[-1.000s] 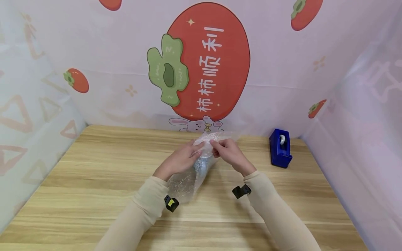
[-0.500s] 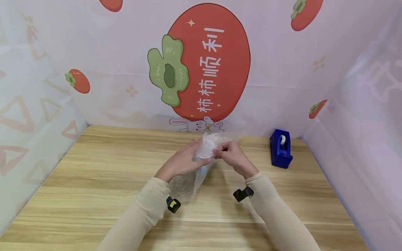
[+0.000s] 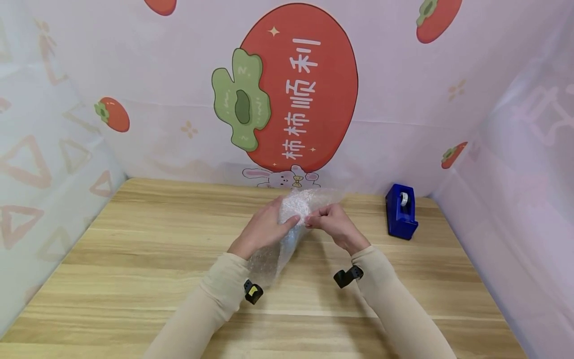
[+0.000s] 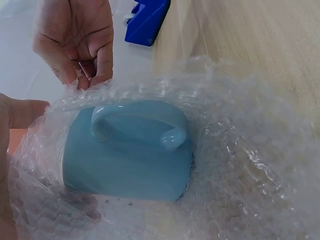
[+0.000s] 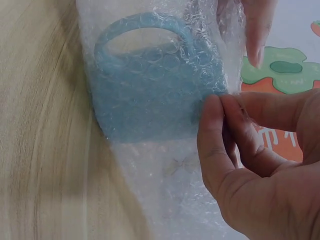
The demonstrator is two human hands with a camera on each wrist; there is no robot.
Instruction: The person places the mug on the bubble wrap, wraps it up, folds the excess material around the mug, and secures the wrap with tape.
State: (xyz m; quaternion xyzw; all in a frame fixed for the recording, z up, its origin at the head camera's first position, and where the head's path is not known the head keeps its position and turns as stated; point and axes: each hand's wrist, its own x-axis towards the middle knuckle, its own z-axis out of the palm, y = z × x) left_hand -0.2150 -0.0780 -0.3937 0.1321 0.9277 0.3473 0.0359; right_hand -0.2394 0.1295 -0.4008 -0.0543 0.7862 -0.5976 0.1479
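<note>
A light blue mug point(image 4: 127, 150) lies on its side inside clear bubble wrap point(image 4: 250, 165), its handle showing through the plastic in both wrist views. My left hand point(image 3: 263, 228) grips the wrapped mug from the left, thumb across the front and fingers partly hidden behind the wrap. On the other side, my right hand point(image 3: 334, 227) pinches the edge of the bubble wrap between thumb and fingertips, close to the mug's end in the right wrist view. A loose flap of wrap hangs down toward the table below the left hand.
A blue tape dispenser point(image 3: 401, 212) with a roll of tape stands at the back right of the wooden table point(image 3: 148, 259). Behind it rises a pink backdrop point(image 3: 394, 89) printed with persimmons, close beyond the wrapped mug. Patterned cloth walls flank both sides.
My left hand has shifted its hold, its thumb sliding over the front of the wrap. The right hand has moved slightly right and down, still pinching the edge.
</note>
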